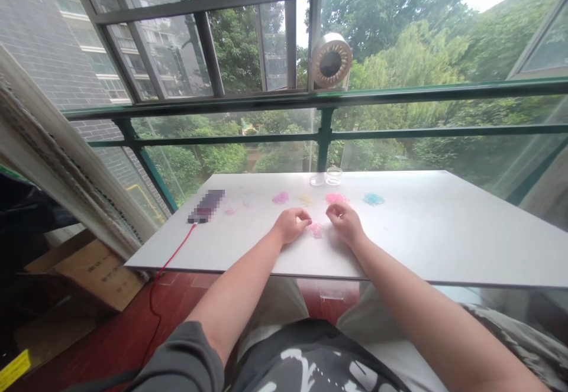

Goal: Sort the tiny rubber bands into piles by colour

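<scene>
My left hand (pixel 291 225) rests on the white table with its thumb and fingers pinched together, at the left edge of a small pile of light pink bits (pixel 315 231). To the right of that pile is my right hand (pixel 346 223), its fingers curled into a pinch. Anything between the fingertips of either hand is too small to make out. Just beyond my right hand lies a bright pink pile (pixel 336 197). A yellow pile (pixel 306 200) and a purple-pink pile (pixel 280 197) lie farther left, and a teal pile (pixel 373 199) to the right. They look like tiny thin loops.
Two clear round containers (pixel 334 174) stand at the table's (pixel 444 232) far edge. A blurred dark device (pixel 206 206) with a red cable (pixel 171 256) lies at the left, near faint pale piles (pixel 229 210). A green railing (pixel 326 138) and a round fan-like object (pixel 331 61) are beyond.
</scene>
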Motion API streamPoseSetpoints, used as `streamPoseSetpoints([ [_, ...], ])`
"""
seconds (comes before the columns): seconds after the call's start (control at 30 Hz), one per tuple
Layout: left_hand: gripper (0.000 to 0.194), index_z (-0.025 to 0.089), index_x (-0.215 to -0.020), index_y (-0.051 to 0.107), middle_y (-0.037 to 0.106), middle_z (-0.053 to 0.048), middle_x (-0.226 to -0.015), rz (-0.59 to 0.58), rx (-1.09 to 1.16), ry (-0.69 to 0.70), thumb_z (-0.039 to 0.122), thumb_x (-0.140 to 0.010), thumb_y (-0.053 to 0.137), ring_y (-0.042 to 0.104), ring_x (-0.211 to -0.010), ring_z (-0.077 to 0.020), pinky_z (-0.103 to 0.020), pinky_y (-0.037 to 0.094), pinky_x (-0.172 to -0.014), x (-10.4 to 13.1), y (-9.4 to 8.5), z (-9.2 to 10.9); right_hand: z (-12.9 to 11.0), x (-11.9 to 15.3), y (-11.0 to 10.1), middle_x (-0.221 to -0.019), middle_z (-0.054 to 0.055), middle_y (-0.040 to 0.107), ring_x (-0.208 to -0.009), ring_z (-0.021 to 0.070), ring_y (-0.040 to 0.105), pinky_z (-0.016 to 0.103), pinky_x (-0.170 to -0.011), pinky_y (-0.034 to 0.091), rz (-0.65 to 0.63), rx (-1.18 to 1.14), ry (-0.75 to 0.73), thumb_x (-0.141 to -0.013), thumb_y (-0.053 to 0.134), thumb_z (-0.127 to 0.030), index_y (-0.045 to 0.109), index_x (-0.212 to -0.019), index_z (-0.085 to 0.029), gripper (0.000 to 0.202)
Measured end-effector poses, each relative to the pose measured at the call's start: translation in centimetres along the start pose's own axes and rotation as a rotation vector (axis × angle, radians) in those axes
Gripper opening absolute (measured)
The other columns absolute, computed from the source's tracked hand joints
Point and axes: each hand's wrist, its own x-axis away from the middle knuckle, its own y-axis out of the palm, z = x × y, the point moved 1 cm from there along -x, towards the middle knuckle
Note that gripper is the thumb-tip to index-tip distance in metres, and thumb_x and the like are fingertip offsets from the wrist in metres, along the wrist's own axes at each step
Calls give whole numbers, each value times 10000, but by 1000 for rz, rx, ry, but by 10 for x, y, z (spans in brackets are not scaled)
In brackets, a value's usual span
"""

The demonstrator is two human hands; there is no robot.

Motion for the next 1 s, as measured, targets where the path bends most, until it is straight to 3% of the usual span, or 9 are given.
streamPoseSetpoints([
  [0.13,155,168,-830,674,700,-30,-847,9,-34,5,269,-774,570,620,-794,-137,-263,466,-788,1,1,0,-3,1,3,-685,6,581,-651,134,523,242,-639,416,-105,-7,-60,-680,529,-172,601,-652,-198,81],
  [0.3,154,179,-837,678,705,-22,-853,-16,-117,-9,273,-768,578,631,-802,-133,-239,479,-766,-14,-8,-7,4,-4,6,-655,6,559,-602,139,494,258,-600,400,-47,27,4,-716,472,-183,579,-683,-194,113],
  [0.53,110,183,-767,686,697,-45,-777,44,-373,-228,251,-705,625,621,-755,-174,-277,487,-733,-60,-75,-51,12,-3,12,-665,7,582,-621,142,504,259,-617,382,-101,48,37,-687,498,-162,585,-678,-196,94],
  [0.63,86,191,-732,688,694,-44,-768,37,-471,-298,235,-672,644,620,-754,-180,-266,485,-718,-70,-91,-67,13,-3,12,-662,12,591,-624,144,507,260,-620,377,-112,57,58,-683,507,-160,601,-666,-191,101],
  [0.83,87,205,-710,701,699,-50,-799,-71,-546,-335,198,-626,681,627,-779,-202,-286,482,-738,-82,-88,-75,9,-4,11,-704,29,633,-618,142,525,260,-629,390,-155,75,75,-699,533,-168,649,-644,-191,130],
  [1.0,117,197,-831,687,670,-62,-914,-139,-516,-335,230,-721,665,610,-875,-205,-318,484,-802,-92,-85,-78,4,-4,6,-708,33,647,-606,142,539,253,-613,397,-227,76,51,-699,549,-162,690,-644,-202,156],
])
